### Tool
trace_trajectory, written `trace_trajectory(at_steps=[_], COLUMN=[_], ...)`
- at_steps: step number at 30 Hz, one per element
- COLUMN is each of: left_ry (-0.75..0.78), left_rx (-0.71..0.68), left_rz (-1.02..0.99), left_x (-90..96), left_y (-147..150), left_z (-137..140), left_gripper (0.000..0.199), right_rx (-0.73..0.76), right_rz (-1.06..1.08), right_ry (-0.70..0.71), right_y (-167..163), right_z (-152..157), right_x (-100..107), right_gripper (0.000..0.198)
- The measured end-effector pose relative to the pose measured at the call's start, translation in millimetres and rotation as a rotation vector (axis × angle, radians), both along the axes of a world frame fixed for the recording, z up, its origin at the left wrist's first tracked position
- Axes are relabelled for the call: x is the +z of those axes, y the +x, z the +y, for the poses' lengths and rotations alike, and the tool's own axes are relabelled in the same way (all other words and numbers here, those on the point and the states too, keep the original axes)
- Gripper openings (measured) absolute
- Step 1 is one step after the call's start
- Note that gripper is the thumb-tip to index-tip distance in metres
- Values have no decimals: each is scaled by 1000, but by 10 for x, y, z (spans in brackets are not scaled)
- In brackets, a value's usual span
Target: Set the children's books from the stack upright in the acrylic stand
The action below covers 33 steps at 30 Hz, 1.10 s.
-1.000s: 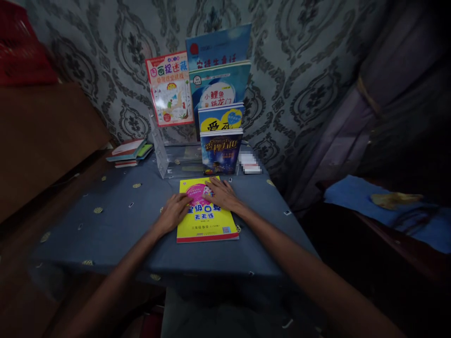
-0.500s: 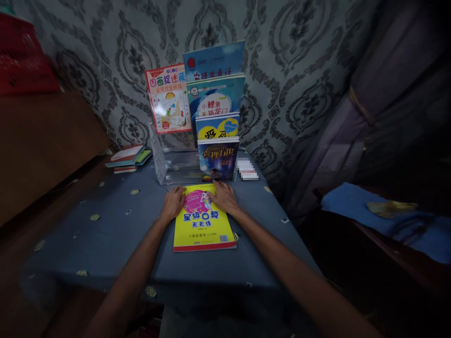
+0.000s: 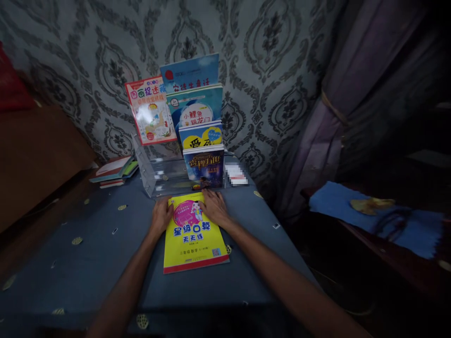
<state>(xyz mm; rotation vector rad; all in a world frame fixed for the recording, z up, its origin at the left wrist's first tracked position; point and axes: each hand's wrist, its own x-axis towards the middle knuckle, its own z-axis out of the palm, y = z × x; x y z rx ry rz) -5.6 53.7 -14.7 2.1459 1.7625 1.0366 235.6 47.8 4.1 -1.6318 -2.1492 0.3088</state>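
A yellow workbook (image 3: 192, 244) with a pink circle, blue lettering and a red bottom strip lies on the cloth-covered table in front of me. My left hand (image 3: 162, 215) grips its upper left edge, the thumb along the cover. At the upper right corner, my right hand (image 3: 214, 207) has its thumb on the cover and its fingers over the top edge. Just beyond both hands is a clear tiered book rack (image 3: 158, 176). Its right side carries several books, with a dark blue book (image 3: 204, 164) in front. A red-bordered picture book (image 3: 151, 110) leans at the back left.
Several flat books (image 3: 114, 170) are stacked left of the rack. A blurred-out white item (image 3: 236, 174) lies to its right. A brown panel (image 3: 42, 150) rises at the left, and a tied curtain (image 3: 334, 112) and blue cloth (image 3: 338, 206) are at the right.
The view has shifted, so the rack, table and workbook appear further left and lower. Both hands keep their places on the workbook's upper edges.
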Motion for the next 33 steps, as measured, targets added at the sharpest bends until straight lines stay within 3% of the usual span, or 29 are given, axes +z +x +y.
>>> trace_trajectory(at_steps=[6,10,15,22,33], left_ry=[-240,-541,-682,-804,-722], left_rx=[47,50,58,99,51], left_rz=[-883,-1198,-1328,-1344,-1392], left_x=[44,90,196,346,373], left_y=[32,176,274,335,364], left_z=[30,-70,-186,-282,-347], left_gripper=[47,30,20,18,37], right_rx=[6,2,-6,-5,26], right_rz=[17,34,64,132,415], right_ry=[-12,-12,-10,4,-19], right_y=[11,11,12,40,69], right_z=[-4,-12,2,40,113], right_x=[17,12,-6,2,-54], right_gripper=[54,54,52,44,45])
